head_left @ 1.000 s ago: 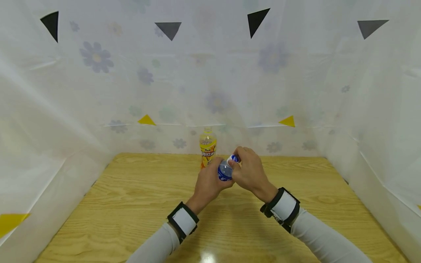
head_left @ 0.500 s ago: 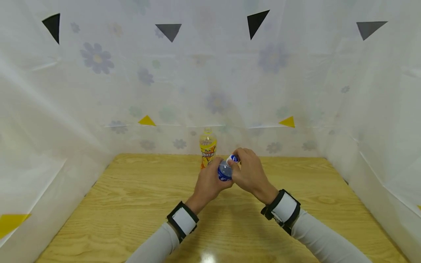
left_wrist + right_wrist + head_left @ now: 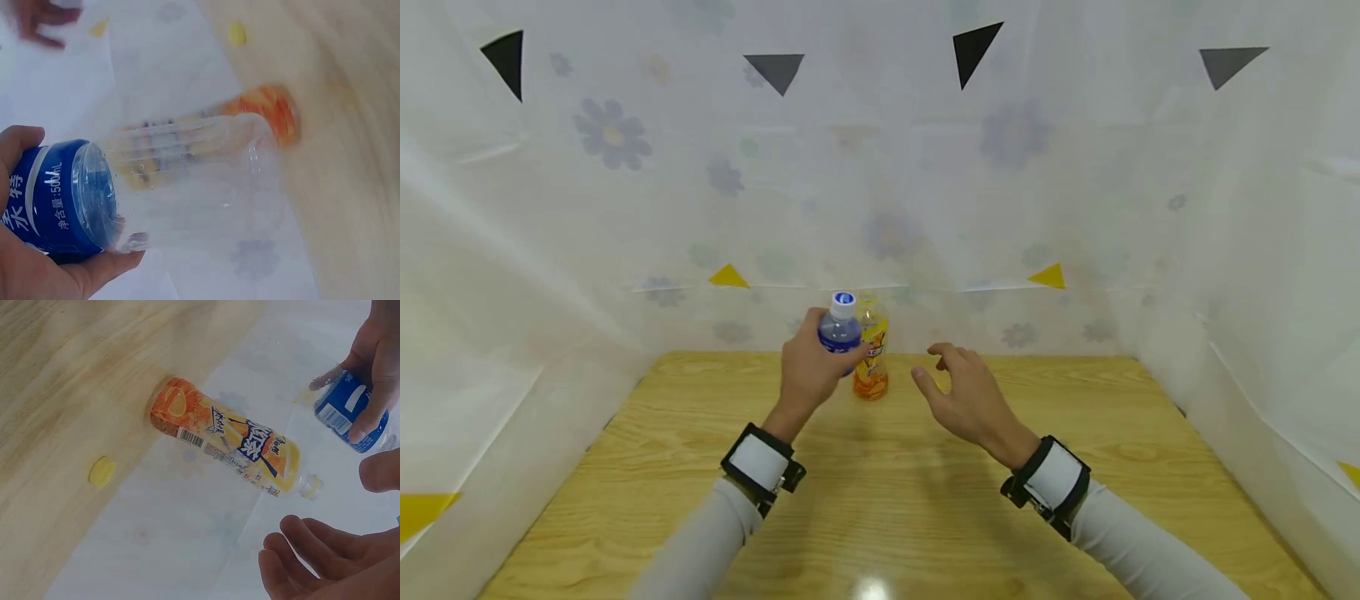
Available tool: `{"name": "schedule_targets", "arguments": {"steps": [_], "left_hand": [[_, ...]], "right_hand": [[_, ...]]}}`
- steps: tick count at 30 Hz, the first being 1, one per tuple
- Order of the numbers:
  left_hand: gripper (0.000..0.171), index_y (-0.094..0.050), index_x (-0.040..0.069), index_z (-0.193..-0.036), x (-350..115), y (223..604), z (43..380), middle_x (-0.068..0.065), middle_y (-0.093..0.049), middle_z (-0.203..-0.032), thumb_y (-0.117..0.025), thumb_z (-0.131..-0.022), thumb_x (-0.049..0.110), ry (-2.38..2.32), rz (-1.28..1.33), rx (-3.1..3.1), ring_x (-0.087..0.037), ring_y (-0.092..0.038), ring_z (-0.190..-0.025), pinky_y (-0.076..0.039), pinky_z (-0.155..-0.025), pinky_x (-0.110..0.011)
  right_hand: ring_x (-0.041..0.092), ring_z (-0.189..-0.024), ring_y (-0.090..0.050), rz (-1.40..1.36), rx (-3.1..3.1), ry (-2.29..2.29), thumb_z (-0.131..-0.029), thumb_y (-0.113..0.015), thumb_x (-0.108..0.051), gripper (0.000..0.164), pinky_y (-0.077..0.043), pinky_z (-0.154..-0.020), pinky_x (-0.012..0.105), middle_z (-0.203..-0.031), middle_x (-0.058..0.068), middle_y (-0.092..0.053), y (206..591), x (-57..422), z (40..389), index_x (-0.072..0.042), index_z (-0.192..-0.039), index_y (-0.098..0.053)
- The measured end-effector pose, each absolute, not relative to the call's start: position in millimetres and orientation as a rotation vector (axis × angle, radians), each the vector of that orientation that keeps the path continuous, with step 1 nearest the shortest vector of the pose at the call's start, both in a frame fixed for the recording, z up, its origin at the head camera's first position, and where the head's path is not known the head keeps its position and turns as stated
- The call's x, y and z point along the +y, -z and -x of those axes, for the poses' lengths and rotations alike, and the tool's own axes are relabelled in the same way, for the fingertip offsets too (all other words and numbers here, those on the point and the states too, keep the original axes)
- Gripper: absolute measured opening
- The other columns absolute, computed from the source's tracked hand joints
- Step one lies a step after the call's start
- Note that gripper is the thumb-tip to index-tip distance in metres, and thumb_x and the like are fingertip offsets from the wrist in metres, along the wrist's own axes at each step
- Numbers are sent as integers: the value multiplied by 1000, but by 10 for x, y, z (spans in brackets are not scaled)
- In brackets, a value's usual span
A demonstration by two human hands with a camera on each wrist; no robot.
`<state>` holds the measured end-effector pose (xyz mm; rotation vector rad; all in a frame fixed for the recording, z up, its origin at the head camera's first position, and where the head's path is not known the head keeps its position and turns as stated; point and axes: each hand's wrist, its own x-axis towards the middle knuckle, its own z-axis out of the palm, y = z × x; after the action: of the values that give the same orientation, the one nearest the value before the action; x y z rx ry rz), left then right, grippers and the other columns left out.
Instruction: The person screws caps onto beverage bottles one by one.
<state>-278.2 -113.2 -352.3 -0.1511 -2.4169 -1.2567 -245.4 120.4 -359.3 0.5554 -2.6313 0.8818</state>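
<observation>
My left hand [image 3: 808, 367] grips a clear plastic water bottle [image 3: 56, 194] round its blue label, holding it upright above the table. A white cap [image 3: 843, 304] with a blue top sits on its neck. The lower part of this bottle looks transparent and colourless in the left wrist view. Just behind it, a tea bottle [image 3: 225, 434] with a yellow and orange label stands on the table, its neck bare. My right hand [image 3: 966, 396] hovers to the right of both bottles, fingers loosely bent and nothing held. Near it on the table lies a yellow cap [image 3: 102, 472].
The wooden table [image 3: 880, 500] reaches back to a white flowered curtain [image 3: 887, 167], which also hangs along both sides. Black, grey and yellow triangles mark the curtain.
My right hand has let go of the white cap and its fingers have spread. My left hand has carried the water bottle left and farther back, beside the tea bottle.
</observation>
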Motion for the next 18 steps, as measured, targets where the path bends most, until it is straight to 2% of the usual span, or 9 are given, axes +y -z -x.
{"name": "schedule_targets", "arguments": {"steps": [6, 10, 18], "left_hand": [[75, -48, 11, -140, -1546, 3456, 3108, -20, -64, -130, -84, -81, 40, 1240, -82, -2319, -39, -65, -116, -57, -87, -54], [76, -46, 11, -142, -1838, 3547, 3296, -22, -62, -132, -83, -83, 41, 1201, -230, -2242, -40, -63, -119, -55, -92, -55], [81, -40, 11, -148, -2382, 3698, 3452, -25, -59, -137, -78, -86, 46, 1162, -474, -2152, -44, -60, -124, -51, -99, -58]], "right_hand": [[32, -105, -62, -505, -2712, -882, -104, -55, -40, 51, -52, -85, 50, -117, 18, -65, 3709, 1285, 2509, -2, -138, -55], [31, -104, -64, -500, -2737, -893, -104, -54, -42, 53, -53, -84, 49, -117, 17, -67, 3763, 1314, 2541, -2, -139, -54], [33, -105, -64, -476, -2783, -912, -105, -53, -44, 54, -53, -84, 49, -117, 18, -67, 3765, 1329, 2530, -3, -140, -51]]}}
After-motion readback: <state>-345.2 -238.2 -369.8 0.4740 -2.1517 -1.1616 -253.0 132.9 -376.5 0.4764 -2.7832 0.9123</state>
